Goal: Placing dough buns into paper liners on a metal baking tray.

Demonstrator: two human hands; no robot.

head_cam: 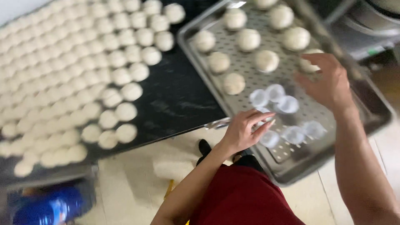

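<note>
Now the left hand [246,131] rests with fingers together on paper liners [273,118] in the perforated tray [250,66]; the right hand [327,81], fingers spread and empty, hovers beside a dough ball [309,62].

The left hand [246,130] rests its fingers on the near edge of a perforated steel tray [366,98], touching a clear round liner [263,112]. More liners [287,104] lie beside it. The right hand [327,81] hovers open over the tray's right side, at a dough ball [308,62]. Further dough balls [248,39] sit in rows on the far part (the picture is blurred). To the left, a dark table [179,96] carries many packed balls [62,83]. A red apron [246,196] shows near.
</note>
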